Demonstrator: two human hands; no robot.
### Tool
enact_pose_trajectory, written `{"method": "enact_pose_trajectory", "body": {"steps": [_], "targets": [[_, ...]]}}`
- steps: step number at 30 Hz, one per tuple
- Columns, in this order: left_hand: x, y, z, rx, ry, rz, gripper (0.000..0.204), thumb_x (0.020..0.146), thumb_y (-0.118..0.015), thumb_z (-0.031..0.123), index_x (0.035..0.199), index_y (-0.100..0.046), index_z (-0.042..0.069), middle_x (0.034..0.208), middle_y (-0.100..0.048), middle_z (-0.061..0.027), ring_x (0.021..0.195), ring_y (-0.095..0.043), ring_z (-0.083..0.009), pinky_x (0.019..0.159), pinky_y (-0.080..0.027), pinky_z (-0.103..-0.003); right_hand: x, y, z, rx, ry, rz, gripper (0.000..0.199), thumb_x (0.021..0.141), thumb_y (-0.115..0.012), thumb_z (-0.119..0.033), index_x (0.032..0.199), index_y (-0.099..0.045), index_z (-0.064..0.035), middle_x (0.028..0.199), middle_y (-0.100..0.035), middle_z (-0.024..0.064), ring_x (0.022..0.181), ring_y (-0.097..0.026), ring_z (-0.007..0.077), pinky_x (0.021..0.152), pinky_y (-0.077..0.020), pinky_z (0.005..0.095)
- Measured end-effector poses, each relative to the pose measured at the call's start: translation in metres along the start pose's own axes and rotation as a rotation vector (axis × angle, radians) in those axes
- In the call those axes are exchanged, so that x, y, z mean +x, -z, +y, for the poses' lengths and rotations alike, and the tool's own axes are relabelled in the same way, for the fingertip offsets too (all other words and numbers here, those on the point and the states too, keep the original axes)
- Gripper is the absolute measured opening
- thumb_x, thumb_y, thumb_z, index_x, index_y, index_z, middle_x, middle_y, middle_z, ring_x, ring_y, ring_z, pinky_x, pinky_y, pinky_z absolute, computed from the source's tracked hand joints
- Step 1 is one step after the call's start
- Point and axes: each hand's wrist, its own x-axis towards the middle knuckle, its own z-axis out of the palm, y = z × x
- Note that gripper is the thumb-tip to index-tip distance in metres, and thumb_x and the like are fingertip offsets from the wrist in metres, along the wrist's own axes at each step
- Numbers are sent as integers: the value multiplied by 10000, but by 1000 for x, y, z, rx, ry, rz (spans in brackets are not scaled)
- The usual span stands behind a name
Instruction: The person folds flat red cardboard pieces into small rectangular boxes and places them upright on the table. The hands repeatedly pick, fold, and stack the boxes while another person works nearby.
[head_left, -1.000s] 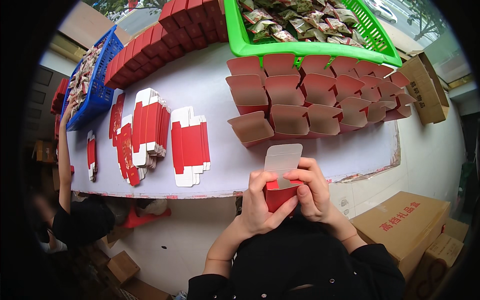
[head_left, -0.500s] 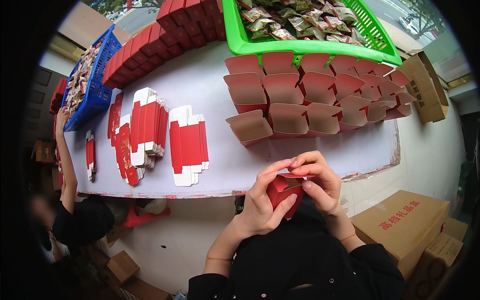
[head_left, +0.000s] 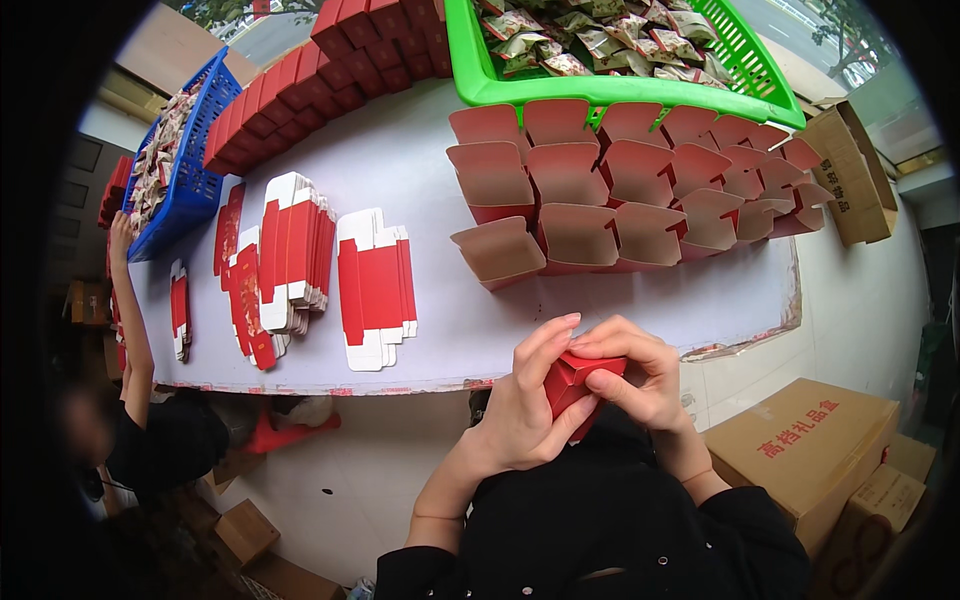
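A small red cardboard box [head_left: 586, 372] is held between both hands just off the table's near edge, its top flap folded down. My left hand [head_left: 528, 405] wraps round the box's left side, thumb across its front. With its fingers over the top and thumb against the near face, my right hand [head_left: 640, 375] grips the other side. Beyond them on the table stand rows of open red boxes [head_left: 575, 238] with lids raised. A flat red-and-white box blank [head_left: 378, 300] lies to the left, beside a stack of more blanks [head_left: 293, 245].
A green basket [head_left: 620, 92] of small wrapped packets stands behind the open boxes. Closed red boxes [head_left: 290, 100] are stacked at the back left. At the far left, a co-worker's hand [head_left: 121, 235] is at a blue basket [head_left: 178, 205]. Cardboard cartons [head_left: 800, 450] sit at the right.
The top flap of the held box, raised before, is now pressed down. My right fingers have moved down over the top. The co-worker's hand has shifted slightly at the blue basket.
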Motion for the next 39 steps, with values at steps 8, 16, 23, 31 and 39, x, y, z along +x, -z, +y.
{"method": "enact_pose_trajectory", "body": {"steps": [8,16,23,31,39], "targets": [[2,0,3,57,7,-18,624,785,-671,67,1296,-312,51,1343,-330,-258,1185,-423,-355,966,-379,-423,2,-1,-4,-127,109,18,186,796,-610,-32,963,-647,42,992,-616,187,908,-605,235,791,-491,333],[1,3,2,-106,65,-56,514,808,-645,73,1232,-355,82,1352,-322,-248,1205,-404,-338,976,-366,-417,4,11,-5,-63,40,-69,192,817,-623,-19,993,-672,41,992,-642,167,865,-630,239,751,-506,316],[2,4,-2,-95,44,-113,488,836,-619,102,1234,-338,71,1357,-332,-224,1109,-508,-379,896,-452,-419,8,21,-6,-128,50,-167,244,796,-600,-67,993,-681,51,984,-639,197,844,-634,261,730,-507,327],[-5,7,-8,-199,113,-104,433,848,-601,102,1198,-351,60,1366,-319,-223,1160,-470,-366,955,-394,-436,12,26,-9,-360,149,-336,310,811,-597,-43,1114,-632,10,1116,-605,173,972,-608,297,837,-491,366],[-7,7,-4,-322,231,-134,413,862,-592,148,1192,-361,54,1377,-311,-211,1139,-458,-318,974,-355,-416,5,35,-8,-250,29,-455,397,862,-590,-85,1241,-533,19,1197,-564,203,1061,-572,339,902,-458,382]]}}
